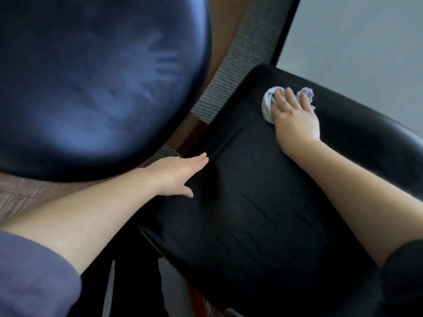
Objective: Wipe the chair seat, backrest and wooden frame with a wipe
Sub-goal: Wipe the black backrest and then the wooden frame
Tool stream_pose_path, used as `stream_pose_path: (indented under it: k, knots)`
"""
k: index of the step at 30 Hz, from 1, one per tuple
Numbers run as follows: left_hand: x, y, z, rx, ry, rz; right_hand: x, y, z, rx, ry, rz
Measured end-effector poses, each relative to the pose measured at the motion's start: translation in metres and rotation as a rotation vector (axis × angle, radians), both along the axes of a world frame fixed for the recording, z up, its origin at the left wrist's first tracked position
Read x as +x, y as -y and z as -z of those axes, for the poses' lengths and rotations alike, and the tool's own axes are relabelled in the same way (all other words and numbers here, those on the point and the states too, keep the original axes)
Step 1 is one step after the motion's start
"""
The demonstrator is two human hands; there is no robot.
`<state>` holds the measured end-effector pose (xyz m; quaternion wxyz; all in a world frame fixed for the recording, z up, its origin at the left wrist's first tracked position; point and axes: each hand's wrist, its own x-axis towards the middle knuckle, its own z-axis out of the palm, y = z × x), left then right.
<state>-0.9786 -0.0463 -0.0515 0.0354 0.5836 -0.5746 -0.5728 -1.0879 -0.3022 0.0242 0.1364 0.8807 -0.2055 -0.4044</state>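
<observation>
A black padded chair seat (251,202) fills the lower right of the head view, with the black backrest (370,138) curving along its far right side. A crumpled white wipe (267,104) lies on the far part of the seat. My right hand (295,115) presses flat on the wipe with fingers straight and spread. Over on the seat's left edge, my left hand (178,175) rests with straight fingers and holds nothing. Brown wooden frame (192,131) shows just beyond the left edge of the seat.
A large shiny dark blue rounded surface (91,83) stands close on the left. A grey ribbed fabric strip (242,56) runs diagonally behind the seat. Pale grey floor (354,37) lies at the upper right.
</observation>
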Motion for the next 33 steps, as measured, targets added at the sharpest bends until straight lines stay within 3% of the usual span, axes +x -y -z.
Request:
stream_pose_path:
  k: [5,9,13,18,21,24,28,31,33]
  knots:
    - [0.005,0.037,-0.052,-0.049,0.022,0.016,-0.053,-0.006,-0.073,0.006,0.059,0.08]
    - [0.0,0.066,-0.092,-0.101,0.034,0.044,-0.112,-0.026,-0.135,-0.063,0.269,0.179]
    - [-0.026,0.095,-0.135,-0.166,-0.009,-0.088,-0.142,-0.059,-0.171,-0.093,0.333,0.37]
    - [-0.08,0.137,-0.19,-0.229,-0.302,-0.478,-0.132,-0.065,-0.195,-0.076,0.623,0.652]
    - [-0.106,0.158,-0.212,-0.187,-0.369,-0.543,-0.148,-0.065,-0.201,-0.164,0.698,0.638]
    - [-0.13,0.168,-0.217,-0.179,-0.271,-0.519,-0.165,-0.062,-0.194,-0.209,0.783,0.63]
    - [-0.157,0.174,-0.219,-0.225,-0.185,-0.711,-0.178,-0.05,-0.182,-0.209,1.082,0.798]
    - [-0.171,0.176,-0.224,-0.416,-0.15,-0.784,-0.189,-0.052,-0.171,-0.116,1.156,0.825]
    - [-0.177,0.174,-0.221,-0.59,-0.139,-0.71,-0.197,-0.061,-0.166,-0.046,1.196,0.799]
